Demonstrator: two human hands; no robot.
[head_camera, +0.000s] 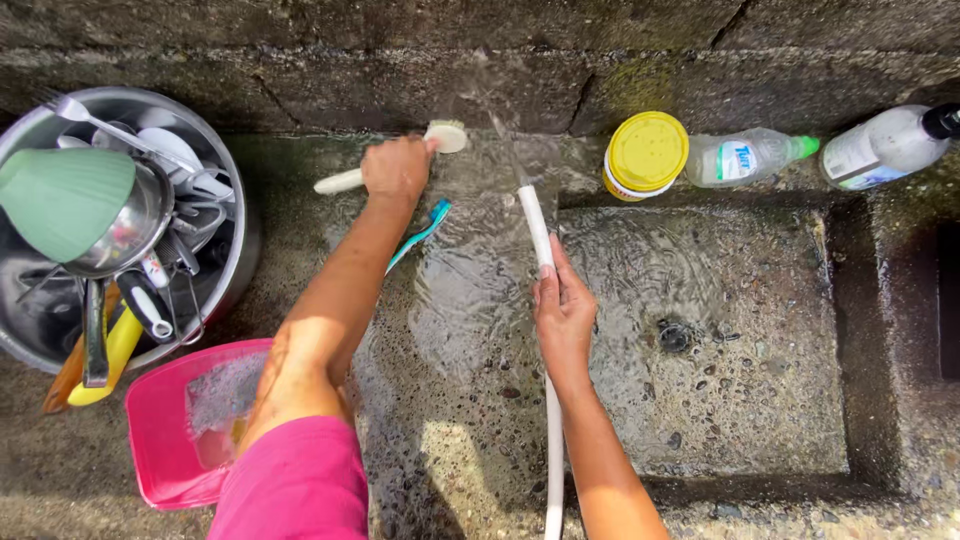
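Head view: my left hand (397, 168) clamps the brush (440, 140), right hand (563, 312) grips the hose (536, 228); spray could knock the far bottles (752, 157) over.

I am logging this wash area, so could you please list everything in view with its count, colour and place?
brush: 1, cream, by the back wall, in the left hand
hose: 1, white, centre, spraying water toward the wall
toothbrush: 1, teal, on the wet slab beside the left forearm
metal basin: 1, silver, far left, full of utensils
green cup: 1, upside down in that basin
pink tub: 1, lower left, suds inside
jar: 1, yellow lid, on the ledge
bottles: 2, clear, lying on the ledge at right
sink: 1, grey stone, right, wet, drain at its middle
left hand: grips the brush
right hand: grips the hose
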